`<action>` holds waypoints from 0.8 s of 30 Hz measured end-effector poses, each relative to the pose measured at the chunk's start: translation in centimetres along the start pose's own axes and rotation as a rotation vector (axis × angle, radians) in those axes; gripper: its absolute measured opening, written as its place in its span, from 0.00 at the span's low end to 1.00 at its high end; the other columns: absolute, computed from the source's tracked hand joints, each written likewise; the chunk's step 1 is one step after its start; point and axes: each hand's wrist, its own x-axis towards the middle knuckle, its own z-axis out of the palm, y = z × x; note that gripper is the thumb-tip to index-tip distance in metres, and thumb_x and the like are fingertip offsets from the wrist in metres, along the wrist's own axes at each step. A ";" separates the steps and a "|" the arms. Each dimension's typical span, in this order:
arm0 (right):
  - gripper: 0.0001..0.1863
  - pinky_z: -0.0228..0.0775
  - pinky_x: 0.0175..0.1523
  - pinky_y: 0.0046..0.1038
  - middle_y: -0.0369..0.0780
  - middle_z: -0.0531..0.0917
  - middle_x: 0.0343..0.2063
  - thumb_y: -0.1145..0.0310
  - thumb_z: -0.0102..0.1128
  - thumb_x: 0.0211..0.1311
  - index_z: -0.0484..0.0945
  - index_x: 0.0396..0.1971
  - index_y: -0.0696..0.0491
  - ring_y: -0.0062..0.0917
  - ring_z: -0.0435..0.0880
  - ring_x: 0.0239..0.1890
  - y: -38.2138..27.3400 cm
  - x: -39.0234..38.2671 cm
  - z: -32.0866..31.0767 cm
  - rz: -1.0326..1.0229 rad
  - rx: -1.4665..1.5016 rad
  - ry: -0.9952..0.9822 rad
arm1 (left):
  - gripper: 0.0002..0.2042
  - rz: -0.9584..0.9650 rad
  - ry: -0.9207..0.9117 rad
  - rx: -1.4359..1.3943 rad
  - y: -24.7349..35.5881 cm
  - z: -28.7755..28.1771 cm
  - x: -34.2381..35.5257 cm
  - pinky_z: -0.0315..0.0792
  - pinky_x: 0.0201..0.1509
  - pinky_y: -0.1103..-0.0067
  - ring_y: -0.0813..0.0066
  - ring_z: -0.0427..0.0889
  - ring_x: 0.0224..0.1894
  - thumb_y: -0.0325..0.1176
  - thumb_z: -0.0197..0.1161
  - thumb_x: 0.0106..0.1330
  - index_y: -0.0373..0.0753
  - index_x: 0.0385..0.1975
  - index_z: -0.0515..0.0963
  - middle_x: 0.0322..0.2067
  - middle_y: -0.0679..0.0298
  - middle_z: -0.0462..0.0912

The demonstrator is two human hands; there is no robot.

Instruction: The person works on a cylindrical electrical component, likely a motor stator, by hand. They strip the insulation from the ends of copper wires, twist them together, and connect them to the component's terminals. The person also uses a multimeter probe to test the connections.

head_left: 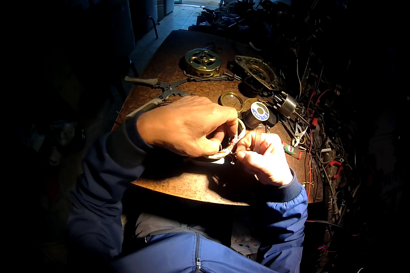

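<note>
A pale, wrapped ring that looks like a motor winding (242, 130), with reddish wire on its inner side, is held near the table's front edge. My left hand (187, 123) reaches over it, fingers bent and closed on its left side. At its right side my right hand (269, 159) pinches a thin wire (235, 152) that runs to the ring. The fingers and palm hide much of the winding. Just beyond my hands stands a spool of solder or wire (258, 112) with a blue and white label.
Wire-stripping pliers (168, 88) lie left of a round brass-coloured motor housing (203, 62). A second metal housing (258, 72), a round tin (231, 101) and a silver cylinder (284, 104) sit toward the right. Small pliers (298, 135) and tangled cables (325, 154) crowd the right edge.
</note>
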 end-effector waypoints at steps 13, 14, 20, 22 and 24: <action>0.10 0.57 0.29 0.16 0.28 0.77 0.25 0.67 0.69 0.67 0.81 0.36 0.59 0.09 0.67 0.24 0.1 0.1 -0.2 -0.007 0.042 -0.028 | 0.14 -0.054 -0.027 -0.080 0.2 -0.3 0.1 0.74 0.32 0.78 0.78 0.85 0.29 0.24 0.69 0.61 0.33 0.47 0.82 0.31 0.64 0.88; 0.11 0.56 0.27 0.17 0.28 0.77 0.24 0.67 0.70 0.67 0.81 0.36 0.59 0.09 0.67 0.22 0.2 0.2 -0.4 0.001 0.067 -0.042 | 0.14 -0.067 -0.003 -0.115 0.3 -0.4 0.0 0.73 0.32 0.79 0.81 0.84 0.29 0.23 0.69 0.61 0.32 0.47 0.82 0.30 0.65 0.87; 0.12 0.51 0.23 0.16 0.28 0.74 0.21 0.65 0.70 0.68 0.82 0.37 0.59 0.09 0.64 0.18 0.3 0.1 0.0 0.041 0.178 -0.007 | 0.11 -0.155 -0.049 -0.549 0.5 0.6 0.1 0.77 0.37 0.84 0.83 0.86 0.35 0.23 0.67 0.68 0.28 0.48 0.80 0.32 0.64 0.86; 0.11 0.51 0.23 0.16 0.28 0.74 0.21 0.65 0.70 0.68 0.82 0.37 0.59 0.09 0.64 0.18 0.1 0.0 0.2 0.038 0.185 0.006 | 0.10 -0.169 -0.050 -0.530 0.7 0.6 0.2 0.81 0.42 0.83 0.81 0.87 0.38 0.23 0.68 0.70 0.27 0.47 0.79 0.36 0.63 0.87; 0.11 0.51 0.23 0.16 0.27 0.75 0.21 0.65 0.70 0.68 0.82 0.37 0.59 0.09 0.64 0.18 0.2 0.1 0.4 0.036 0.181 0.032 | 0.11 -0.196 -0.031 -0.518 0.7 0.7 0.2 0.82 0.44 0.83 0.81 0.87 0.39 0.24 0.69 0.69 0.27 0.47 0.80 0.38 0.62 0.87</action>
